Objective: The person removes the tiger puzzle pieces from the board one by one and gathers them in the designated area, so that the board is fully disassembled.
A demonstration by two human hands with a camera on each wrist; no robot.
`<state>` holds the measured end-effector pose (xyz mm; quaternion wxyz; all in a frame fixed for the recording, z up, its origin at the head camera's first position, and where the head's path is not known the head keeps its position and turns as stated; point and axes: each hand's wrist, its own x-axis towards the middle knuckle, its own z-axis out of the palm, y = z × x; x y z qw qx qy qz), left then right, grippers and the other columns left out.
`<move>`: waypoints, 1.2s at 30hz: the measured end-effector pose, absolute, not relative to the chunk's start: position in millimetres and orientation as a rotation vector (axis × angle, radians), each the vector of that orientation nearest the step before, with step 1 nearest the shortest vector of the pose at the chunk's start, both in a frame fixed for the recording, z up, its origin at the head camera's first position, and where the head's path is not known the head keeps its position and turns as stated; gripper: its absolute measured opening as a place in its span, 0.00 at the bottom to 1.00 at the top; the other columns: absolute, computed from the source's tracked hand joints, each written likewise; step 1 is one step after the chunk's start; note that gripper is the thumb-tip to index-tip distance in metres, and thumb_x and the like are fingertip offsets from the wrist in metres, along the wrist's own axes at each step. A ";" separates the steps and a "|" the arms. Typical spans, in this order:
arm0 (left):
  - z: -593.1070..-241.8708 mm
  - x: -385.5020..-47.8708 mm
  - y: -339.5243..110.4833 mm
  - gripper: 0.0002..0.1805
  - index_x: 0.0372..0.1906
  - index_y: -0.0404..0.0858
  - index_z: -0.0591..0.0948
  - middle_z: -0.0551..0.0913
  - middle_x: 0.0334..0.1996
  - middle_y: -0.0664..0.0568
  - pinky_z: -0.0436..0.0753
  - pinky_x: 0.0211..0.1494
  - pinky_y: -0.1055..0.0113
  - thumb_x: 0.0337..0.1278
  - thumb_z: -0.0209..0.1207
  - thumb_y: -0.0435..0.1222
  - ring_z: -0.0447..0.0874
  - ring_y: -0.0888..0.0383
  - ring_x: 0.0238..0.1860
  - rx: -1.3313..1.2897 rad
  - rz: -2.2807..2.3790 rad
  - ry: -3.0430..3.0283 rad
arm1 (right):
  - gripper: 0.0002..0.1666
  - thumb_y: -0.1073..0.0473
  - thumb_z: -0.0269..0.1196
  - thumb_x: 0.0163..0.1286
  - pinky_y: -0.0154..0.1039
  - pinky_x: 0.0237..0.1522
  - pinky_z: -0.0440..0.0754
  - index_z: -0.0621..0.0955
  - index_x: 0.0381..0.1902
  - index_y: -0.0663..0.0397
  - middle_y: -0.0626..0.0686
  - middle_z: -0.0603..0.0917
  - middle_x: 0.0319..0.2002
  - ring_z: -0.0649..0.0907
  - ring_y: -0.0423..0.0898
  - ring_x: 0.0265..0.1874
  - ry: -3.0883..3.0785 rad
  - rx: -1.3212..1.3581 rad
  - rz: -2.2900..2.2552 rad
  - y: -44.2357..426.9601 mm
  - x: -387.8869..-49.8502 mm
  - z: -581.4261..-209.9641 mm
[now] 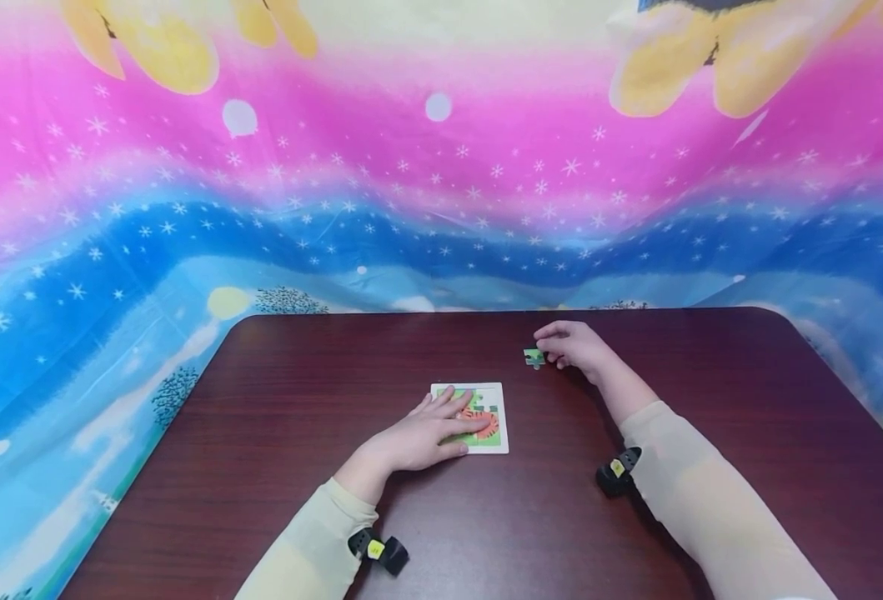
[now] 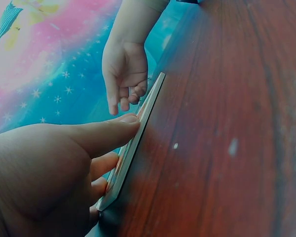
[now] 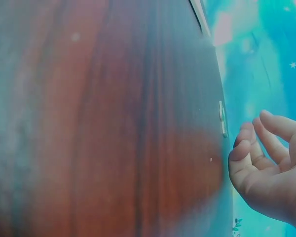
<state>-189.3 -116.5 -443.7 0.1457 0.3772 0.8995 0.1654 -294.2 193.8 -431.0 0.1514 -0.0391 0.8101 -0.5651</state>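
A small square jigsaw puzzle [image 1: 503, 417] with a white border and an orange striped animal on green lies mid-table. My left hand [image 1: 424, 433] rests on its left part with the fingers spread, covering some of the picture. In the left wrist view the thumb touches the near edge of the puzzle board [image 2: 153, 94]. Farther back and to the right, a loose green puzzle piece [image 1: 533, 356] lies on the table. Close beside it is my right hand [image 1: 578, 346], fingers loosely bent. The right wrist view shows the piece [image 3: 222, 119] apart from those fingers, with nothing held.
The dark reddish-brown wooden table [image 1: 298, 375] has rounded far corners. Behind it and along its sides hangs a pink and blue cloth [image 1: 381, 183] with snowflakes. Each sleeve carries a black wrist camera strap [image 1: 618, 472].
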 end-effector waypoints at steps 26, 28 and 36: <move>-443.5 -190.3 -116.8 0.30 0.75 0.53 0.72 0.53 0.81 0.46 0.44 0.79 0.40 0.70 0.62 0.45 0.42 0.39 0.81 1.087 0.528 2.599 | 0.23 0.67 0.61 0.73 0.37 0.32 0.80 0.73 0.60 0.77 0.57 0.83 0.37 0.79 0.50 0.32 2.191 -0.306 -1.707 168.9 -261.6 -406.3; -443.7 -190.8 -116.6 0.30 0.74 0.53 0.72 0.54 0.81 0.46 0.44 0.79 0.40 0.70 0.62 0.45 0.43 0.39 0.81 1.089 0.531 2.605 | 0.22 0.67 0.61 0.73 0.37 0.32 0.80 0.74 0.60 0.77 0.57 0.83 0.37 0.79 0.50 0.32 2.184 -0.318 -1.704 165.9 -259.1 -405.8; -443.0 -191.2 -116.1 0.29 0.73 0.53 0.74 0.60 0.79 0.45 0.52 0.79 0.41 0.68 0.64 0.43 0.49 0.36 0.79 1.123 0.531 2.635 | 0.22 0.67 0.63 0.71 0.39 0.32 0.80 0.75 0.57 0.77 0.58 0.82 0.36 0.79 0.51 0.32 2.182 -0.355 -1.676 155.7 -248.6 -405.7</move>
